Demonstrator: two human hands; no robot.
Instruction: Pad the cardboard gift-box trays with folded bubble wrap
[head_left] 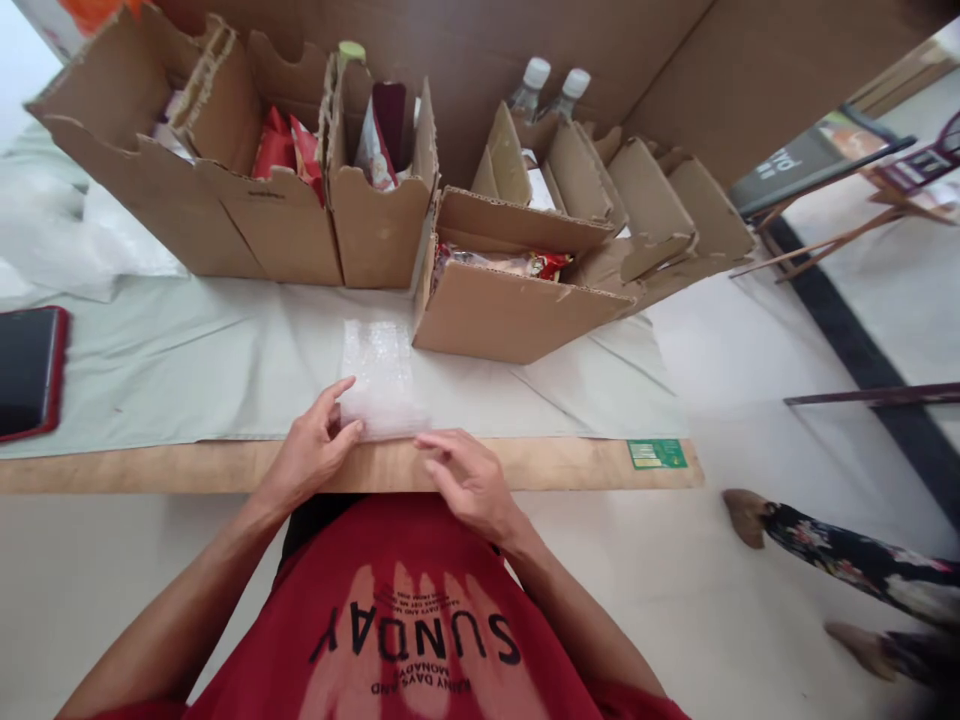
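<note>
A piece of clear bubble wrap [380,375] lies at the front of the cloth-covered table, its near end close to the bare wooden edge. At its lower left corner is my left hand [313,445], thumb and index finger apart and the other fingers curled; it touches or nearly touches the wrap. My right hand [472,480] hovers over the wooden edge, with its fingertips by the wrap's lower right corner. Its fingers are stretched out, the thumb stands apart from them, and nothing shows between them.
Cardboard boxes [382,230] with packets line the back; one box [517,315] sits nearer, right of the wrap. Behind stand two white-capped bottles [534,82]. A phone [28,370] and more plastic wrap [60,230] are at left. Another person's leg [832,560] is at right.
</note>
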